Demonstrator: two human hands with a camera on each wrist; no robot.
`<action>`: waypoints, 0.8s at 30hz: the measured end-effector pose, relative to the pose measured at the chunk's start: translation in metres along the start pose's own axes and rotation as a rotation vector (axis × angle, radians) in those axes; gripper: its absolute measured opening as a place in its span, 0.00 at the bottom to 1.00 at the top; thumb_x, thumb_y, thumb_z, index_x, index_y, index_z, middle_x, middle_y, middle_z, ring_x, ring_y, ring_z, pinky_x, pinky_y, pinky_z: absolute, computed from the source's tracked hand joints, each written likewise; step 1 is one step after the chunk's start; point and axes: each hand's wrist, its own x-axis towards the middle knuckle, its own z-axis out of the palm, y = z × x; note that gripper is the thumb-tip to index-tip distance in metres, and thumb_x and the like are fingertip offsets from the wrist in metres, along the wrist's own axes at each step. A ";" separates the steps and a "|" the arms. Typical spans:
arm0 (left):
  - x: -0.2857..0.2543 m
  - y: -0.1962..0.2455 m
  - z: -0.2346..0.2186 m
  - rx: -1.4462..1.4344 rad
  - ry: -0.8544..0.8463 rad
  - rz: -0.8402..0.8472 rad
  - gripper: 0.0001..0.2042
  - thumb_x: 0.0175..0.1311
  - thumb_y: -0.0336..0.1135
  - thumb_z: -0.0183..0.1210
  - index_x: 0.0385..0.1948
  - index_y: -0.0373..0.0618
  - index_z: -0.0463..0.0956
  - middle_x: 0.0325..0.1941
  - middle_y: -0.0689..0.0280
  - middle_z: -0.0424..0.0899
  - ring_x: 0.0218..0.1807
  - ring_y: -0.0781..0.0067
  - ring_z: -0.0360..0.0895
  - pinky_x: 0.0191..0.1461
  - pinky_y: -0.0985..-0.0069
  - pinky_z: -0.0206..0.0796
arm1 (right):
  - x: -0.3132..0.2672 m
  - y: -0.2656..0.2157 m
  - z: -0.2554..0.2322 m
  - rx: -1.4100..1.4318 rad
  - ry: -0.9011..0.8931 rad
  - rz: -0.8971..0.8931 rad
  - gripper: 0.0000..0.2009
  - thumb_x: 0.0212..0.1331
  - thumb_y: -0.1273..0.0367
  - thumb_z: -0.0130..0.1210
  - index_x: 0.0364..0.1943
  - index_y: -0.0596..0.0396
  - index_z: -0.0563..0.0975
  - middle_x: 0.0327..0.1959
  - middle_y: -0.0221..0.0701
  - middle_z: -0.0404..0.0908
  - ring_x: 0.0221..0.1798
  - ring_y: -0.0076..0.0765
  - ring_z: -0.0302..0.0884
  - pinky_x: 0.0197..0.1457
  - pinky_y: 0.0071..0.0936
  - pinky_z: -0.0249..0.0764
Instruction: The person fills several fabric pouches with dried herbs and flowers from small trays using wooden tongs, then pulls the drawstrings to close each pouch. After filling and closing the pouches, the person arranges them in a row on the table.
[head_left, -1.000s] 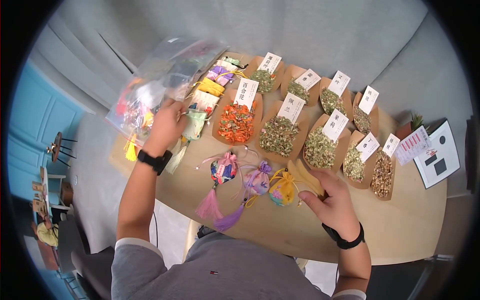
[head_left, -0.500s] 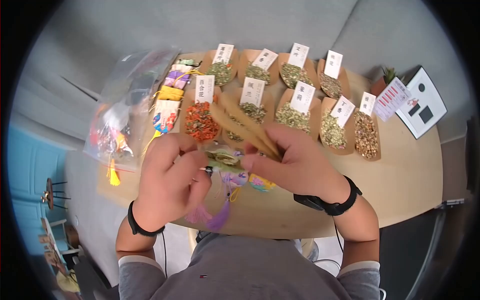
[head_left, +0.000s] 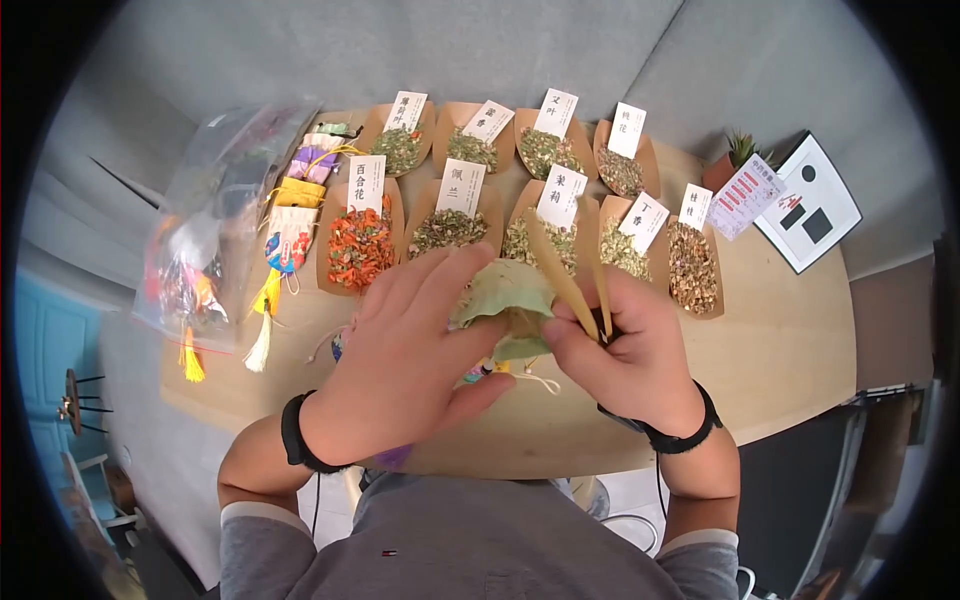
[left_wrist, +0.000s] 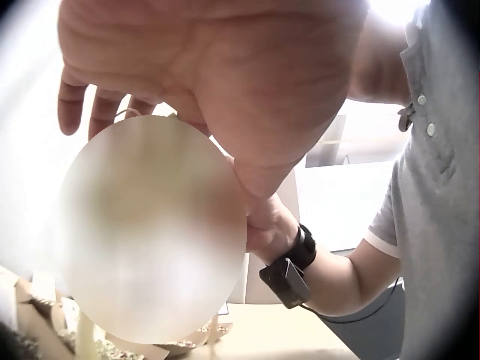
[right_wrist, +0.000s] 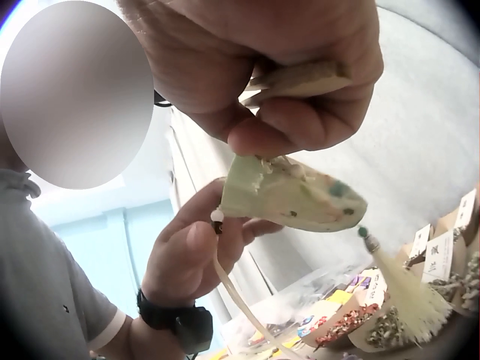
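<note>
A pale green drawstring pouch [head_left: 510, 288] is held up over the front of the table, its mouth spread toward the camera. My right hand [head_left: 630, 350] pinches its rim between thumb and finger, while light wooden tongs [head_left: 560, 275] stick up from the same grip. Around the other side of the pouch lie the fairly straight, spread fingers of my left hand [head_left: 410, 335]. From the pouch's closed end, in the right wrist view, hangs a cream tassel [right_wrist: 405, 292]; a cord with a white bead [right_wrist: 217, 215] dangles near my left thumb.
Labelled kraft paper trays of dried herbs stand in two rows behind my hands, including one of orange petals [head_left: 360, 250]. On the left are a clear plastic bag [head_left: 215, 230] and a column of folded pouches [head_left: 300, 190]. A potted plant [head_left: 742, 150] and white board [head_left: 812, 205] stand far right.
My left hand has brought the green pouch from the left pile to the middle. My right hand, keeping the tongs, has come up and now pinches its rim. The pouch mouth has spread.
</note>
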 end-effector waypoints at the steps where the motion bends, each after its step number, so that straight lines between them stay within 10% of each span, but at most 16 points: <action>1: -0.001 -0.001 0.003 -0.001 0.004 -0.005 0.20 0.48 0.43 0.74 0.43 0.50 0.83 0.65 0.53 0.72 0.65 0.47 0.70 0.64 0.55 0.62 | -0.001 0.000 0.001 -0.002 -0.006 -0.001 0.06 0.59 0.74 0.63 0.37 0.58 0.77 0.24 0.31 0.74 0.25 0.24 0.71 0.29 0.29 0.68; 4: -0.002 -0.002 0.007 -0.010 -0.181 -0.066 0.22 0.50 0.46 0.74 0.46 0.48 0.83 0.70 0.52 0.69 0.67 0.46 0.68 0.65 0.55 0.62 | -0.005 0.001 0.004 -0.033 -0.093 -0.068 0.04 0.59 0.79 0.60 0.35 0.57 0.78 0.26 0.22 0.74 0.28 0.17 0.69 0.31 0.21 0.66; 12: -0.015 0.006 0.044 -0.429 0.376 0.158 0.49 0.39 0.49 0.83 0.67 0.49 0.66 0.70 0.52 0.67 0.72 0.44 0.65 0.75 0.51 0.55 | -0.033 -0.002 -0.001 0.308 -0.036 0.210 0.07 0.58 0.81 0.60 0.33 0.55 0.74 0.25 0.22 0.73 0.27 0.18 0.70 0.30 0.22 0.64; 16: -0.029 0.023 0.059 -0.432 0.044 -0.114 0.55 0.43 0.51 0.81 0.72 0.46 0.54 0.70 0.50 0.68 0.71 0.44 0.65 0.73 0.37 0.51 | -0.056 0.003 -0.005 0.185 -0.145 0.134 0.07 0.59 0.80 0.61 0.33 0.55 0.74 0.28 0.23 0.74 0.27 0.18 0.69 0.31 0.23 0.65; 24: -0.038 0.041 0.135 -0.950 0.000 -0.318 0.42 0.50 0.36 0.76 0.66 0.41 0.59 0.56 0.59 0.73 0.59 0.68 0.74 0.62 0.71 0.67 | -0.083 0.032 -0.024 0.154 -0.189 0.196 0.08 0.63 0.71 0.64 0.38 0.56 0.75 0.27 0.28 0.75 0.27 0.22 0.71 0.30 0.27 0.68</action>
